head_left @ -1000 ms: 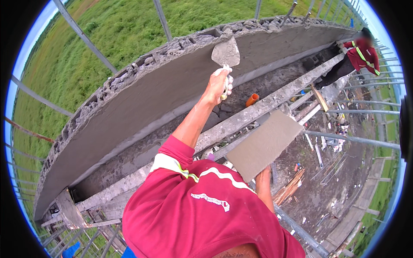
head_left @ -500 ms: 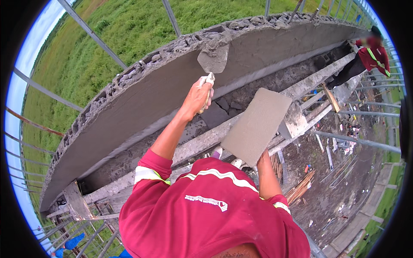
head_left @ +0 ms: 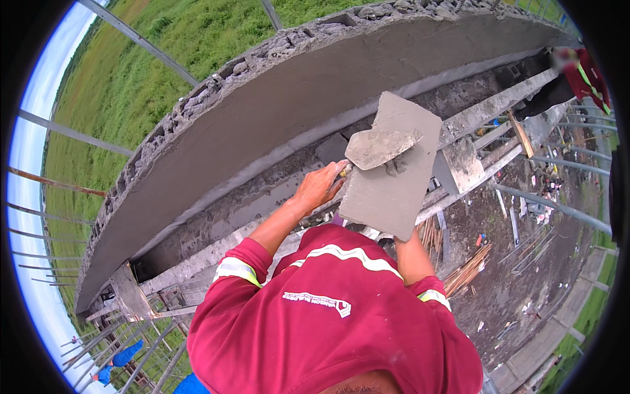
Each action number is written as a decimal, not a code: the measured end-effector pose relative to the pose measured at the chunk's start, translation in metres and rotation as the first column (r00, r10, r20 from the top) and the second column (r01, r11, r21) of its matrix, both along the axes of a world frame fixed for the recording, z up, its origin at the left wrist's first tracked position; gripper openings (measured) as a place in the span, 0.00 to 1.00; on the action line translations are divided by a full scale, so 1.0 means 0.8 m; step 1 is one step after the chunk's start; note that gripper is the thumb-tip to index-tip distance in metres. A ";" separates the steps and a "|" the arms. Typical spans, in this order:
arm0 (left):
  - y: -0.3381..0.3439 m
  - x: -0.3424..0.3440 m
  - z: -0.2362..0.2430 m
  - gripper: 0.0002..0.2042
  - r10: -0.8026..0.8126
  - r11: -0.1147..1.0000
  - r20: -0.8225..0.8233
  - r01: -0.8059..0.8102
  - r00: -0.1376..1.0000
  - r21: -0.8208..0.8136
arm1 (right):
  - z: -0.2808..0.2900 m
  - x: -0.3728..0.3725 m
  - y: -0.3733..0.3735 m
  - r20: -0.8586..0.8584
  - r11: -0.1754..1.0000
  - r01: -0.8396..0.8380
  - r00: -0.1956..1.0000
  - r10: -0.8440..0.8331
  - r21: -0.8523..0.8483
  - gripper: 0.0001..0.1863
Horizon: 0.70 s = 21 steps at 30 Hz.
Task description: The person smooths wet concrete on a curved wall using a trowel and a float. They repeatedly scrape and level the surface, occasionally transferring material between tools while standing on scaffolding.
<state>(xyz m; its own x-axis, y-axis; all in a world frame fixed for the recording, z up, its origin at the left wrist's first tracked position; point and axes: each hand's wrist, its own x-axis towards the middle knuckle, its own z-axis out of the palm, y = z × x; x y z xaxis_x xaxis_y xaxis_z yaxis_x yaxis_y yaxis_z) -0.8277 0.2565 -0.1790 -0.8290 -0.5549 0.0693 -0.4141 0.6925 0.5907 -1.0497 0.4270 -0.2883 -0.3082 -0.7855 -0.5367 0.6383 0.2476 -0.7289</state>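
Presently, left grip clenched around a trowel above a grey board; right grip mostly hidden underneath, hold unclear.

Outdoor building site: curved wall with ragged upper edge, metal poles, wood strips on littered ground.

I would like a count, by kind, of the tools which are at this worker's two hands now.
Trowel, in the left hand: 1
Rectangular mortar board, under the trowel blade: 1
Total: 2
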 end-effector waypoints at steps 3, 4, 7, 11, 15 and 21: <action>0.002 0.031 -0.016 0.20 0.019 0.999 -0.021 -0.020 1.000 -0.033 | 0.005 -0.012 0.000 -0.073 0.998 -0.056 0.996 0.056 0.001 0.25; 0.004 0.049 -0.013 0.19 0.049 0.997 -0.027 -0.050 0.998 -0.060 | 0.008 -0.020 -0.006 -0.116 0.995 -0.099 0.988 0.099 -0.002 0.25; 0.002 0.084 0.005 0.19 0.071 0.997 0.042 -0.071 0.997 -0.008 | 0.021 -0.043 -0.021 -0.239 0.970 -0.244 0.941 0.239 0.009 0.25; 0.004 0.090 0.028 0.21 -0.112 0.987 0.319 0.067 0.941 0.149 | 0.043 -0.063 -0.039 -0.396 0.888 -0.458 0.807 0.439 0.052 0.25; -0.024 0.066 0.031 0.19 -0.200 0.979 0.220 0.186 0.955 0.082 | 0.071 -0.081 -0.069 -0.553 0.757 -0.646 0.597 0.582 0.100 0.25; -0.081 0.076 0.046 0.17 -0.305 0.929 0.209 0.339 0.929 -0.151 | 0.147 -0.135 -0.116 -0.549 0.524 -0.783 0.291 0.784 0.334 0.26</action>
